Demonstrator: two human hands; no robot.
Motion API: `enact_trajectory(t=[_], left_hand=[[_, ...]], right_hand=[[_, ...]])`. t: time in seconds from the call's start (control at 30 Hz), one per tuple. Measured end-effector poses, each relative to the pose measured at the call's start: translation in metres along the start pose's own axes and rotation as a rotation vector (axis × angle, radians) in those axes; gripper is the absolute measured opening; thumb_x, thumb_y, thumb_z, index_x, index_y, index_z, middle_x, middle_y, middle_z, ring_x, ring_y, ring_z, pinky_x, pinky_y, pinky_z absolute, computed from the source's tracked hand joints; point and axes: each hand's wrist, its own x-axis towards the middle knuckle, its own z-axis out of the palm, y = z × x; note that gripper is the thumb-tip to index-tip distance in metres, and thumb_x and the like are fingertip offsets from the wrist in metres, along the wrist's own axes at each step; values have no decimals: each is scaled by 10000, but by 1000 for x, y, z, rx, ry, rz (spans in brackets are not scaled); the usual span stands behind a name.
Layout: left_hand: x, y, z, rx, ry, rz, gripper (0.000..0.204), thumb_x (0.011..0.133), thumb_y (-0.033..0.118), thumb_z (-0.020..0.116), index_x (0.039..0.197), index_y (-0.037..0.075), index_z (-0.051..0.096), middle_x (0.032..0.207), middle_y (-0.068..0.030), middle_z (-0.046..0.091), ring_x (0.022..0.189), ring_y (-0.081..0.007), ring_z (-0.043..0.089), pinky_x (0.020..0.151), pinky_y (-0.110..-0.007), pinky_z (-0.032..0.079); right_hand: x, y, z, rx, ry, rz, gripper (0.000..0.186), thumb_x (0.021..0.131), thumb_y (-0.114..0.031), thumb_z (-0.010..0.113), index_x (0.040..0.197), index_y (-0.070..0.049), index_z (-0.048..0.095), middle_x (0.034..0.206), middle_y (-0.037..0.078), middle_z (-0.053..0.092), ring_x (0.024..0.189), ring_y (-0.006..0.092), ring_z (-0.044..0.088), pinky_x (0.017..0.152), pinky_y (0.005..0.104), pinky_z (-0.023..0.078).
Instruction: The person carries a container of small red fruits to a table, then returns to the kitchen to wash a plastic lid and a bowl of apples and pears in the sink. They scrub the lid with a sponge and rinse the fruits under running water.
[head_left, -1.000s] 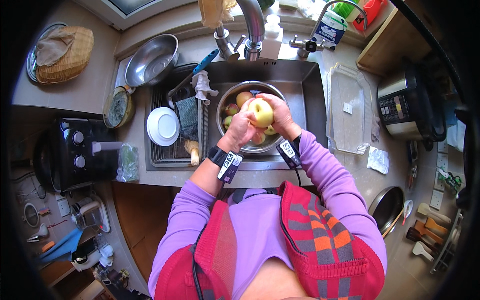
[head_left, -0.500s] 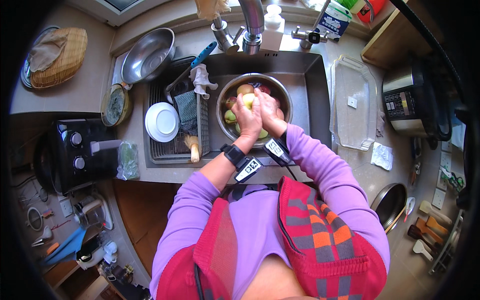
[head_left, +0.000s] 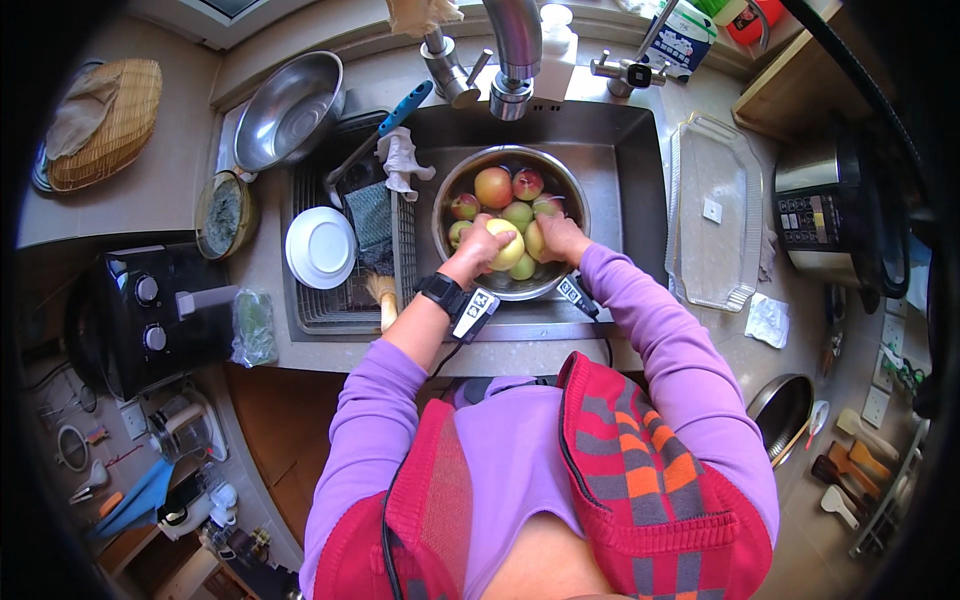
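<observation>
A round steel bowl (head_left: 575, 278) stands in the sink, holding several red, yellow and green fruits that look like apples. At its near left side, my left hand (head_left: 480, 248) is closed around a pale yellow apple (head_left: 506, 248), the thumb lying over its top. My right hand (head_left: 562, 236) reaches in over the right rim, its fingers curled round a yellowish apple (head_left: 536, 241) and partly hidden by it. Behind the hands lie a red-orange apple (head_left: 493, 187) and a dark red one (head_left: 527, 184). A green apple (head_left: 517, 214) sits between the hands.
The faucet (head_left: 511, 98) overhangs the sink (head_left: 625, 190) behind the bowl. Left of the bowl, a drying rack (head_left: 405, 270) holds white plates (head_left: 321, 248), a cloth and a brush. A clear plastic tray (head_left: 712, 270) lies on the right counter. A steel basin (head_left: 290, 112) leans at the back left.
My hands were pressed together around a yellow apple over the bowl. They have parted and lowered, the left toward the near left, the right toward the right rim, uncovering the fruit between them.
</observation>
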Motion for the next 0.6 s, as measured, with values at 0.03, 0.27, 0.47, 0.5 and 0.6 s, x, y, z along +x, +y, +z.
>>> enact_trajectory(t=[0.03, 0.27, 0.47, 0.5, 0.6], left_hand=[[2, -3, 2, 141, 4, -3, 651, 758, 309, 677, 1266, 58, 356, 1095, -155, 522, 819, -251, 602, 552, -382, 526], [1, -5, 17, 732, -96, 1, 669, 674, 156, 661, 1289, 153, 399, 1234, -236, 398, 1102, -378, 456, 955, -379, 374], [5, -6, 12, 764, -227, 118, 631, 662, 110, 613, 1263, 180, 433, 1219, -188, 413, 1164, -339, 392, 957, -414, 353], [7, -8, 11, 757, -225, 130, 627, 664, 113, 615, 1261, 185, 438, 1220, -178, 417, 1168, -339, 391, 955, -412, 359], [9, -16, 10, 780, -177, 199, 597, 678, 138, 616, 1252, 159, 453, 1198, -156, 470, 1149, -326, 438, 959, -377, 371]], right_hand=[[-2, -3, 3, -58, -47, 16, 673, 582, -281, 717, 1188, -124, 467, 1026, 234, 546, 907, 409, 560, 785, 426, 478], [-2, -13, -28, -394, -157, -188, 511, 606, -229, 696, 1097, -179, 565, 1063, 163, 563, 898, 356, 575, 746, 410, 449], [22, -27, -27, -199, 85, -52, 302, 722, -325, 604, 887, -74, 636, 837, 96, 652, 865, 242, 597, 719, 396, 426], [26, -32, -21, -185, 127, -66, 286, 757, -309, 560, 896, -66, 618, 886, 113, 632, 888, 251, 580, 716, 392, 438], [34, -41, -1, -336, 172, -137, 238, 799, -208, 475, 955, -66, 586, 942, 114, 559, 886, 261, 528, 704, 399, 439]])
